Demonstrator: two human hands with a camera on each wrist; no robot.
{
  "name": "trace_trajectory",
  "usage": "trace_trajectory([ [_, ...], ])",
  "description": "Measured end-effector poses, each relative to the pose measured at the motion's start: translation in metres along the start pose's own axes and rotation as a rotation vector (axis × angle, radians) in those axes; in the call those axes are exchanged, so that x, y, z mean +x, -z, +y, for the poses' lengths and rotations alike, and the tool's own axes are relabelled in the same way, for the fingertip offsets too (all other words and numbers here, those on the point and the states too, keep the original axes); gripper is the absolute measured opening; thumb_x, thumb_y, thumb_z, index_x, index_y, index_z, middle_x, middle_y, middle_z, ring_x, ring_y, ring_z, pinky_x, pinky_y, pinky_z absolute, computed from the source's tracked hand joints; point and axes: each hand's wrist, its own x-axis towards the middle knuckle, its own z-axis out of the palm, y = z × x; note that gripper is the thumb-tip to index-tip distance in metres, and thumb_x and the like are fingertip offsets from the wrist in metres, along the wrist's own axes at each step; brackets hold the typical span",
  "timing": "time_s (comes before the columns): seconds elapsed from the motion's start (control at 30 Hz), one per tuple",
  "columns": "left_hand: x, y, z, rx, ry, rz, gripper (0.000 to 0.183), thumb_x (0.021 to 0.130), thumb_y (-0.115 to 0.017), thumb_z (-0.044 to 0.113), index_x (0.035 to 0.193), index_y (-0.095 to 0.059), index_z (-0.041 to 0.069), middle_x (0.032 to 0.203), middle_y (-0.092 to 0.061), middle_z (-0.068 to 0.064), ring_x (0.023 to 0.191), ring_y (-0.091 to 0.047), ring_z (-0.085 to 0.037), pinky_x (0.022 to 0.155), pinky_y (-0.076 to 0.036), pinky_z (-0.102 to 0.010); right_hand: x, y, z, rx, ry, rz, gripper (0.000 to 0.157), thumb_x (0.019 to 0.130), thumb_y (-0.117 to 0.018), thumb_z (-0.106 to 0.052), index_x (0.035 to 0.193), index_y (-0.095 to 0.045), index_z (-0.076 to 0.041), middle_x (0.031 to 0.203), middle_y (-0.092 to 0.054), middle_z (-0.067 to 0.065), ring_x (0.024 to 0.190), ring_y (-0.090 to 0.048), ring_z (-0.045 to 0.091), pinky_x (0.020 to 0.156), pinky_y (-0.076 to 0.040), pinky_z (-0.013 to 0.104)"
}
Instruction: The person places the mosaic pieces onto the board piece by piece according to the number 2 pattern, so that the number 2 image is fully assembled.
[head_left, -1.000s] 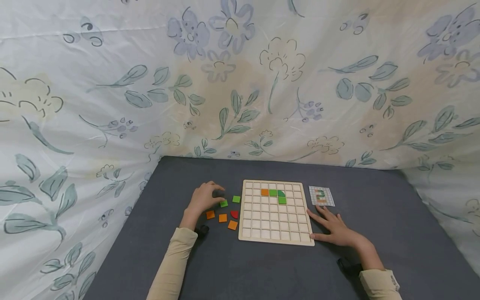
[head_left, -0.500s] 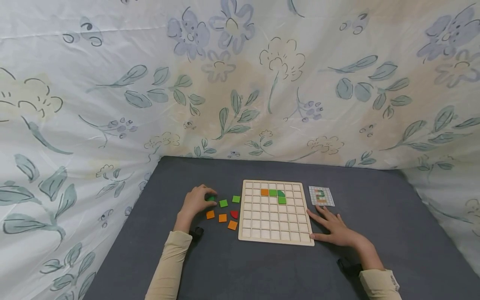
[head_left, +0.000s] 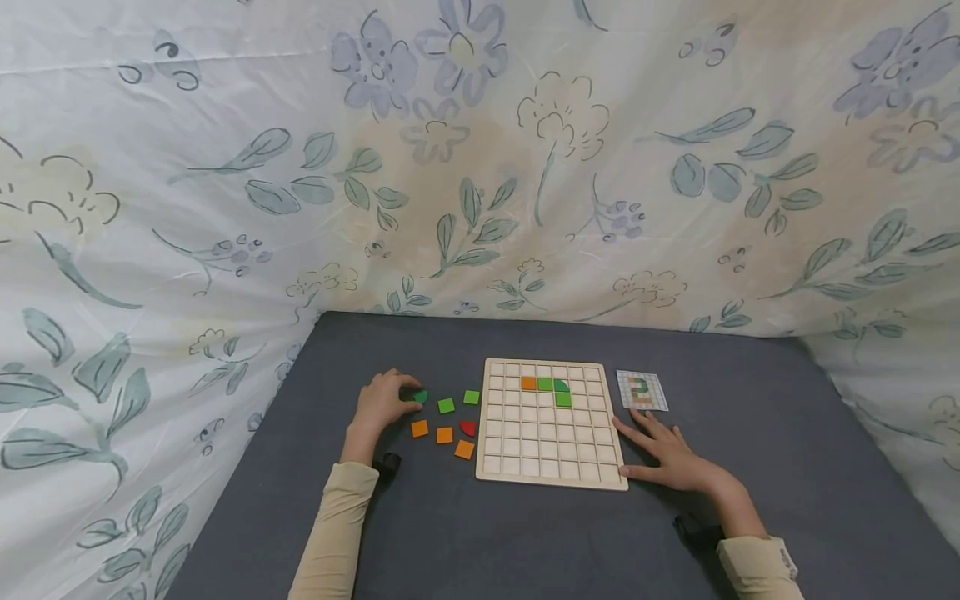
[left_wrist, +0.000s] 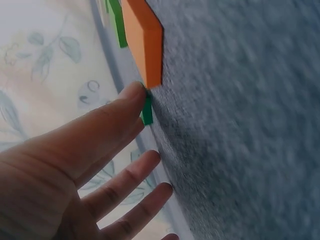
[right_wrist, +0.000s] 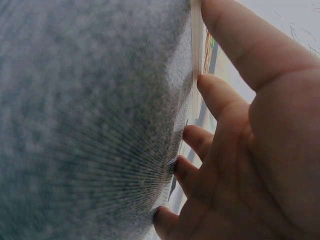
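My left hand (head_left: 381,406) is low over the dark table, left of the loose tiles. Its thumb and index finger pinch a dark green rounded tile (head_left: 421,397) at opposite edges; the left wrist view shows that green tile (left_wrist: 147,111) between the two fingertips, partly hidden by the thumb. The other fingers are spread. My right hand (head_left: 667,454) lies with fingers spread at the right edge of a wooden grid board (head_left: 551,485), thumb and a fingertip touching its rim. On the board sit an orange tile (head_left: 528,383), two light green tiles (head_left: 562,400) and a dark green rounded tile (head_left: 561,386).
Between left hand and board lie light green tiles (head_left: 446,406), orange tiles (head_left: 444,435) and a red rounded tile (head_left: 467,427). A printed pattern card (head_left: 641,390) lies beyond the right fingertips. A floral curtain (head_left: 480,208) hangs behind the table.
My left hand has moved left, away from the light green tile to the dark green rounded one, which now shows between its fingertips. The right hand and board have stayed put.
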Motion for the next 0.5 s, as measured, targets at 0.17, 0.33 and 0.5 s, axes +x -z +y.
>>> trace_trajectory([
  [0.17, 0.0001, 0.0011, -0.0051, 0.008, 0.021, -0.008, 0.034, 0.074, -0.078, 0.029, 0.105, -0.070, 0.018, 0.108, -0.058, -0.009, 0.100, -0.052, -0.032, 0.079, -0.045, -0.053, -0.0002, 0.0012, -0.0005, -0.009, 0.015, 0.007, 0.076, 0.084, -0.065, -0.042, 0.146, -0.030, -0.018, 0.148, -0.015, 0.030, 0.133, -0.009, 0.056, 0.094, -0.001, 0.077],
  [0.33, -0.0005, 0.0016, -0.0059, 0.004, 0.031, -0.008, 0.030, 0.074, -0.078, 0.028, 0.101, -0.071, 0.017, 0.109, -0.058, -0.010, 0.101, -0.052, -0.033, 0.080, -0.044, -0.054, -0.0003, 0.0012, -0.0003, -0.017, 0.034, 0.025, 0.075, 0.083, -0.065, -0.041, 0.146, -0.031, -0.019, 0.148, -0.017, 0.031, 0.132, -0.010, 0.056, 0.093, -0.003, 0.077],
  [0.5, -0.0020, 0.0008, -0.0062, 0.009, 0.035, -0.006, 0.027, 0.074, -0.078, 0.028, 0.099, -0.071, 0.017, 0.111, -0.058, -0.010, 0.101, -0.051, -0.032, 0.080, -0.044, -0.054, -0.0004, 0.0004, 0.0005, 0.006, 0.039, 0.026, 0.075, 0.084, -0.065, -0.040, 0.147, -0.030, -0.019, 0.148, -0.016, 0.031, 0.132, -0.008, 0.057, 0.092, -0.001, 0.078],
])
